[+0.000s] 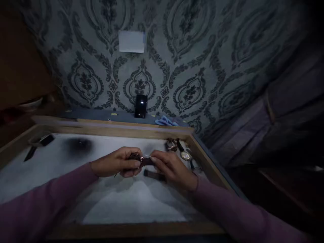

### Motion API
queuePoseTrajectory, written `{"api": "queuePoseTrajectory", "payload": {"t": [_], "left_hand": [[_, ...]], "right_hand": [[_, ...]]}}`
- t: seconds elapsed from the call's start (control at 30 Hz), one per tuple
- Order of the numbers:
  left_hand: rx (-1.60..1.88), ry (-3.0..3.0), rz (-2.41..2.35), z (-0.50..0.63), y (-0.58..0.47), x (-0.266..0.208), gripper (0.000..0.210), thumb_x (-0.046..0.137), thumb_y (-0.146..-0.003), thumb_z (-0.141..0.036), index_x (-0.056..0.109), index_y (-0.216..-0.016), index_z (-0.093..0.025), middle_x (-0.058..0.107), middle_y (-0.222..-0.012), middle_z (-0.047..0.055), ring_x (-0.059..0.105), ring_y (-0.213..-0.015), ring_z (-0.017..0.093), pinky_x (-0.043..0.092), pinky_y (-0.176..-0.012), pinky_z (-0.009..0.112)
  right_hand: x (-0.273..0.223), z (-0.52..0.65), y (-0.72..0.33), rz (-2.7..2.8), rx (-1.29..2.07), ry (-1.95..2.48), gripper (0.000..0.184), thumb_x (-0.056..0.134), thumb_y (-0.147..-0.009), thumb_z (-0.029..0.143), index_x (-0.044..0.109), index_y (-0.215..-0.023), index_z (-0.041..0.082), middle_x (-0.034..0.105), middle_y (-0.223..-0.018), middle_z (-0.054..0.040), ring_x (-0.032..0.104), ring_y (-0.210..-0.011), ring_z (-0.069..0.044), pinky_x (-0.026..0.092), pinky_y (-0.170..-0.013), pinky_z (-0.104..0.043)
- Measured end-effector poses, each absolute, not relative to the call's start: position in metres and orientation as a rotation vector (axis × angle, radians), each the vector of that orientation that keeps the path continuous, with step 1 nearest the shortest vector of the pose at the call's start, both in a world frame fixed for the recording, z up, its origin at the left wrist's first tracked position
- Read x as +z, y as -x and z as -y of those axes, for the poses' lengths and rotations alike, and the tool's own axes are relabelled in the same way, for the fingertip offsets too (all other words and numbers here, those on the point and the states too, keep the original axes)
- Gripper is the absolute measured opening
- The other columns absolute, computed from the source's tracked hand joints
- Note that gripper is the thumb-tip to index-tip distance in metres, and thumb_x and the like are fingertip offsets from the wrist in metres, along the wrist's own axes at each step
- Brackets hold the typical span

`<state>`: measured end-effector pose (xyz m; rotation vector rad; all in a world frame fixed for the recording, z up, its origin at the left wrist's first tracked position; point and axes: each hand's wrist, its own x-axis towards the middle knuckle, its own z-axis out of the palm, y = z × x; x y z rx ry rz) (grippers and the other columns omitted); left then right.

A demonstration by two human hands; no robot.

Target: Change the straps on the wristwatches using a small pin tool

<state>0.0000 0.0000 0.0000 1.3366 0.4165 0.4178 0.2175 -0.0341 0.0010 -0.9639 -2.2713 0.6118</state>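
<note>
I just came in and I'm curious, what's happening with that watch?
Someone's left hand holds a watch above a white surface with a wooden rim. Their right hand pinches what looks like its dark strap; a thin pale thing between the hands is too blurred to name. Another strap-like piece shows just below, partly hidden by the right hand. More watches lie near the far right corner.

No text, label, brand or number can be read. Any marking on the brown-strapped watch (146,162) between the left grip (118,163) and the right grip (174,167) is too small and dark to make out. Right of the right grip, a pale watch dial (185,155) is too blurred to read. Beyond both grips, the white rectangle (131,42) on the wall (164,72) shows nothing legible.
</note>
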Motion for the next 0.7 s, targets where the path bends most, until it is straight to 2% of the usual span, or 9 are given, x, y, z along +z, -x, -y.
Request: {"api": "queuePoseTrajectory", "payload": {"t": [0.17,0.37,0.5,0.57,0.7], "left_hand": [[0.476,-1.303,-0.439,0.0,0.002,-0.006,0.032,0.068,-0.085,-0.042,0.052,-0.088,-0.014,0.061,-0.073,0.002,0.048,-0.048,0.006,0.033,-0.042,0.018],[0.611,-1.355,-0.462,-0.006,0.001,-0.007,0.025,0.07,-0.084,-0.032,0.055,-0.095,-0.015,0.065,-0.08,0.004,0.057,-0.056,0.01,0.037,-0.044,0.017],[0.673,-1.292,-0.471,-0.008,0.001,-0.008,0.022,0.074,-0.079,-0.025,0.063,-0.093,-0.014,0.064,-0.082,0.004,0.061,-0.068,0.012,0.041,-0.048,0.017],[0.667,-1.183,-0.471,-0.008,0.001,-0.008,0.023,0.076,-0.078,-0.026,0.066,-0.094,-0.013,0.064,-0.085,0.005,0.061,-0.072,0.013,0.044,-0.053,0.017],[0.67,-1.014,-0.525,-0.008,0.001,-0.007,0.032,0.073,-0.08,-0.041,0.071,-0.089,-0.01,0.065,-0.089,0.008,0.062,-0.075,0.013,0.046,-0.058,0.018]], "right_hand": [[-0.001,0.035,-0.219,2.256,0.625,0.956,0.034,0.035,-0.102,0.036,0.053,-0.078,0.018,0.047,-0.056,0.0037,0.048,-0.05,-0.01,0.033,-0.051,-0.021],[-0.004,0.033,-0.219,2.131,0.749,0.984,0.042,0.036,-0.101,0.04,0.052,-0.069,0.018,0.05,-0.054,0.0031,0.045,-0.045,-0.009,0.034,-0.048,-0.02],[-0.007,0.033,-0.217,2.027,0.888,1.022,0.038,0.036,-0.101,0.041,0.059,-0.083,0.016,0.054,-0.059,0.0025,0.046,-0.041,-0.008,0.035,-0.043,-0.019],[-0.008,0.033,-0.216,2.04,0.78,1.009,0.035,0.038,-0.101,0.038,0.062,-0.089,0.015,0.056,-0.061,0.0014,0.049,-0.044,-0.008,0.037,-0.045,-0.019],[-0.009,0.034,-0.215,2.113,0.519,0.93,0.032,0.04,-0.101,0.03,0.067,-0.095,0.015,0.063,-0.069,-0.0034,0.059,-0.061,-0.013,0.044,-0.058,-0.022]]}}
